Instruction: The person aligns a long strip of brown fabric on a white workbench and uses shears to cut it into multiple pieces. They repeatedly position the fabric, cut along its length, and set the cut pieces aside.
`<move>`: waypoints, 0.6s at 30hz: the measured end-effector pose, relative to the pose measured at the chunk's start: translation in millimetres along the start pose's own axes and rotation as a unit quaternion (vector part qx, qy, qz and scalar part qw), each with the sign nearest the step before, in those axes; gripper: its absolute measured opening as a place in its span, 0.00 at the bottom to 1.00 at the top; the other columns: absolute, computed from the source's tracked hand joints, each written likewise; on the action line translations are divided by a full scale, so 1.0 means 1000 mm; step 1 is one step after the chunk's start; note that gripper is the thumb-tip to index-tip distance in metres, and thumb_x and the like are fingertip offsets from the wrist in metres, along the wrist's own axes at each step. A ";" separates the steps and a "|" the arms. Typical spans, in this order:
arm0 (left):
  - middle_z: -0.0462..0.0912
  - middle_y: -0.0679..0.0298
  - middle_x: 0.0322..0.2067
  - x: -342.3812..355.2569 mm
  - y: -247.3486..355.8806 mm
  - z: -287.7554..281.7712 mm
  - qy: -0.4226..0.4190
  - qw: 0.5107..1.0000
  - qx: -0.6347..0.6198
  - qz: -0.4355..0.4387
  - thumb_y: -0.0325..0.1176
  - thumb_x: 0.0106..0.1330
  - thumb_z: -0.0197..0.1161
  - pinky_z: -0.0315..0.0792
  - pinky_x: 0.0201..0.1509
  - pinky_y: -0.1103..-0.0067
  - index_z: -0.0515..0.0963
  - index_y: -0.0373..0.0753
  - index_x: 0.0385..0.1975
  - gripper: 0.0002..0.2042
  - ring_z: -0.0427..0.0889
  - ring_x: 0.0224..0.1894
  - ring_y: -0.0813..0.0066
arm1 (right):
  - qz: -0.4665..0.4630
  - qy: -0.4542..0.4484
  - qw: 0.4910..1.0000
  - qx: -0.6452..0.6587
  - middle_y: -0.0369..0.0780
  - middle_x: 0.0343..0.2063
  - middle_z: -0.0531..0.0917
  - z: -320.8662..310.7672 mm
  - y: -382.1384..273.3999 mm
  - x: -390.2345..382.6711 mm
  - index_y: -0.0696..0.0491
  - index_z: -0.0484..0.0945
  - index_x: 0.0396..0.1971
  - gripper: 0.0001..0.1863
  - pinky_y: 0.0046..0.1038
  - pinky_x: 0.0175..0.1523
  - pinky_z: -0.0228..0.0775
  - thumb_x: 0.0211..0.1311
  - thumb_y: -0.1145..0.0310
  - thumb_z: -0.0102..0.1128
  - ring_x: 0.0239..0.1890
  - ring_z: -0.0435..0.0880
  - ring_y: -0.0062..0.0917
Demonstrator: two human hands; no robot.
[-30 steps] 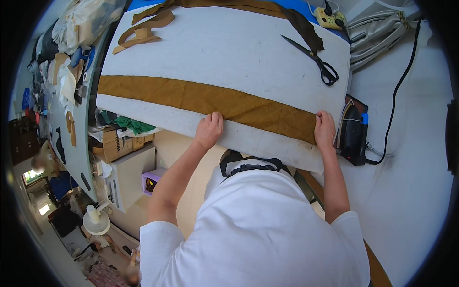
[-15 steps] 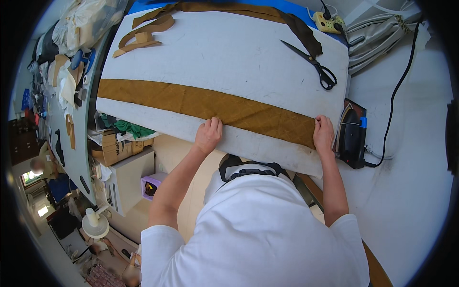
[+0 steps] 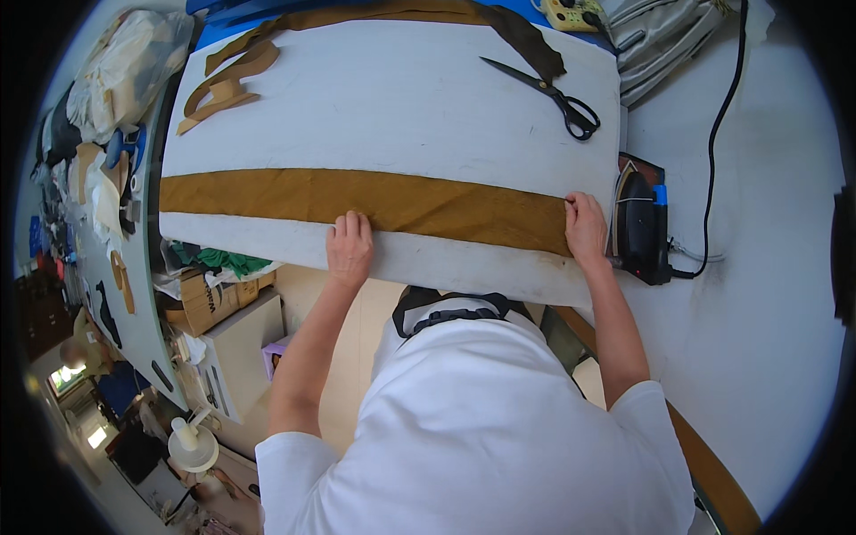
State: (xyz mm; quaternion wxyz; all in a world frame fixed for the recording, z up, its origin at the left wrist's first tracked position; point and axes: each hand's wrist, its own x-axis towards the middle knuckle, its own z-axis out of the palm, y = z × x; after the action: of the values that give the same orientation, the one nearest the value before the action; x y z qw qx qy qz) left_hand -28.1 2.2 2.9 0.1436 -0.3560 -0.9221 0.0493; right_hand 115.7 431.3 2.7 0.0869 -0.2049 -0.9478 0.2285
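Observation:
A long mustard-brown fabric strip (image 3: 374,198) lies flat across the white padded board (image 3: 392,107). My left hand (image 3: 349,247) presses flat on the strip's near edge around the middle, fingers together. My right hand (image 3: 585,227) rests on the strip's right end, fingertips on the cloth, next to the black iron (image 3: 637,225). Neither hand grips anything.
Black scissors (image 3: 548,91) lie at the board's far right. Brown fabric scraps (image 3: 227,82) sit at the far left, a darker strip (image 3: 499,22) along the far edge. The iron's cord (image 3: 713,134) runs over the white table. Cardboard boxes (image 3: 209,294) stand below the board.
The view has shifted a little; both hands stay pressed on the strip at about the same places, the left sliding slightly toward the strip.

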 end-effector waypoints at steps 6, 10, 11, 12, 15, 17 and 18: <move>0.78 0.57 0.43 0.001 -0.009 0.006 -0.020 0.999 -0.017 0.040 0.26 0.58 0.61 0.69 0.43 0.69 0.80 0.32 0.44 0.14 0.75 0.41 0.61 | 0.004 0.007 1.000 0.008 0.44 0.38 0.81 -0.002 0.002 -0.004 0.53 0.78 0.43 0.07 0.41 0.49 0.74 0.67 0.73 0.60 0.45 0.80 0.43; 0.78 0.57 0.42 -0.001 -0.010 0.007 -0.022 0.999 -0.021 0.042 0.26 0.58 0.61 0.69 0.44 0.68 0.80 0.31 0.43 0.14 0.75 0.41 0.61 | 0.008 0.011 1.000 0.002 0.44 0.38 0.81 0.001 0.003 -0.004 0.53 0.78 0.43 0.06 0.42 0.49 0.74 0.67 0.73 0.60 0.45 0.80 0.43; 0.78 0.57 0.41 -0.001 -0.010 0.006 -0.029 0.998 -0.024 0.042 0.26 0.58 0.61 0.69 0.44 0.68 0.80 0.31 0.43 0.14 0.75 0.41 0.61 | 0.011 0.011 1.000 0.002 0.43 0.38 0.81 0.001 0.004 -0.004 0.52 0.78 0.42 0.06 0.42 0.49 0.74 0.67 0.73 0.60 0.45 0.80 0.43; 0.78 0.57 0.41 0.000 -0.010 0.005 -0.036 0.998 -0.026 0.040 0.26 0.58 0.61 0.69 0.44 0.68 0.80 0.31 0.43 0.13 0.75 0.41 0.61 | 0.013 0.011 1.000 0.001 0.43 0.38 0.81 0.002 0.005 -0.004 0.52 0.78 0.42 0.06 0.42 0.49 0.74 0.67 0.73 0.60 0.46 0.80 0.43; 0.78 0.57 0.42 -0.003 -0.011 0.008 -0.032 0.998 -0.029 0.036 0.27 0.58 0.61 0.69 0.44 0.68 0.80 0.31 0.44 0.14 0.75 0.41 0.62 | 0.017 0.013 1.000 0.002 0.44 0.38 0.81 0.005 0.006 -0.004 0.52 0.78 0.42 0.06 0.42 0.49 0.74 0.67 0.73 0.61 0.46 0.80 0.43; 0.78 0.56 0.41 -0.002 -0.012 0.008 -0.019 0.999 -0.032 0.039 0.26 0.58 0.60 0.68 0.44 0.69 0.80 0.32 0.42 0.13 0.75 0.41 0.62 | 0.016 0.008 1.000 -0.002 0.43 0.38 0.81 0.005 0.005 -0.004 0.53 0.78 0.43 0.07 0.41 0.50 0.74 0.67 0.73 0.60 0.45 0.80 0.43; 0.77 0.56 0.40 -0.001 -0.012 0.007 -0.012 0.999 -0.035 0.040 0.26 0.58 0.59 0.68 0.45 0.69 0.80 0.32 0.41 0.12 0.75 0.41 0.62 | 0.016 0.006 1.000 -0.006 0.43 0.38 0.81 0.003 0.005 -0.004 0.53 0.78 0.44 0.08 0.41 0.50 0.74 0.67 0.73 0.60 0.45 0.80 0.43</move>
State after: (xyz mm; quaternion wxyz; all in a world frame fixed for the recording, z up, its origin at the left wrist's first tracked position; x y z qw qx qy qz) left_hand -37.2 -6.8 -1.4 0.1181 -0.3968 -0.9099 0.0274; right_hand 120.5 432.1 -2.5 0.0874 -0.2214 -0.9453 0.2231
